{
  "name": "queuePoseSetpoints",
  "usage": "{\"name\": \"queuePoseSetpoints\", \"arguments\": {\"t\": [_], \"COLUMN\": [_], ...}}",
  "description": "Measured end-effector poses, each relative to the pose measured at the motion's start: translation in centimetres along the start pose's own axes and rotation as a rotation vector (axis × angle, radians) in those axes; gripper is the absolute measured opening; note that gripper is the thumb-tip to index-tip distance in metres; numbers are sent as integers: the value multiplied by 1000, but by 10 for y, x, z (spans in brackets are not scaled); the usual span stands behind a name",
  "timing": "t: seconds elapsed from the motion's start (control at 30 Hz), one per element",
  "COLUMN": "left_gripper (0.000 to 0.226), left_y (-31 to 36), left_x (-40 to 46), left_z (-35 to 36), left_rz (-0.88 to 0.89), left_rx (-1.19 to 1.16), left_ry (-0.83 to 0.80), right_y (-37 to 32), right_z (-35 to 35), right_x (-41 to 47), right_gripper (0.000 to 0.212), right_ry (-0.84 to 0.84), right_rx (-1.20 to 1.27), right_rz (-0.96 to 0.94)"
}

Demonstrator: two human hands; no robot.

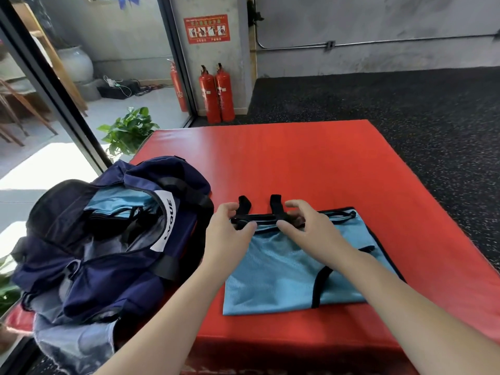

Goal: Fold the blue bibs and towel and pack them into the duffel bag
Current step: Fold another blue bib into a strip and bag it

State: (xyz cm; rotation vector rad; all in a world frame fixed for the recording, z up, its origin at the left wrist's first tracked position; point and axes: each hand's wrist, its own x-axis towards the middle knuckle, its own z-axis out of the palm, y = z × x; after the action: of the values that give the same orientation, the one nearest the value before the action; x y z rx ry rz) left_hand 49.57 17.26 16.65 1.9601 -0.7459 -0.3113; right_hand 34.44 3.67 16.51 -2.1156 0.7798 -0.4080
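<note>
A light blue mesh bib (281, 269) with black trim lies flat on the red mat (311, 163), its two black straps pointing away from me. My left hand (230, 234) and my right hand (305, 226) pinch the black edge at the bib's far end, thumbs and fingers closed on the fabric. To the left stands the open navy duffel bag (113, 269). Inside it lies another light blue bib (121, 203), folded. No towel is in view.
Two red fire extinguishers (216, 96) stand by the concrete pillar beyond the mat. A green potted plant (127, 131) sits at the mat's far left corner beside a glass wall. Black speckled rubber floor (405, 104) surrounds the mat on the right.
</note>
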Motion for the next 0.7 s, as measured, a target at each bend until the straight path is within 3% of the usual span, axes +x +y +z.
{"name": "queuePoseSetpoints", "arguments": {"t": [0.13,0.27,0.37,0.53,0.7], "left_gripper": [51,46,28,16,15], "left_y": [6,-13,-25,-31,-33], "left_x": [6,18,29,52,62], "left_z": [7,9,4,-9,-18], "left_rz": [7,155,294,351,336], "left_rx": [-200,114,354,433,410], "left_ry": [13,-94,-181,-182,-219], "right_y": [2,21,34,49,57], "right_z": [-2,-8,-16,-40,-71], "right_x": [12,21,26,30,27], "right_gripper": [69,80,70,21,27], "right_ry": [-22,-125,-109,-48,-99], "right_rx": [23,-146,-253,-359,-424], "right_rz": [-68,-61,-65,-64,19]}}
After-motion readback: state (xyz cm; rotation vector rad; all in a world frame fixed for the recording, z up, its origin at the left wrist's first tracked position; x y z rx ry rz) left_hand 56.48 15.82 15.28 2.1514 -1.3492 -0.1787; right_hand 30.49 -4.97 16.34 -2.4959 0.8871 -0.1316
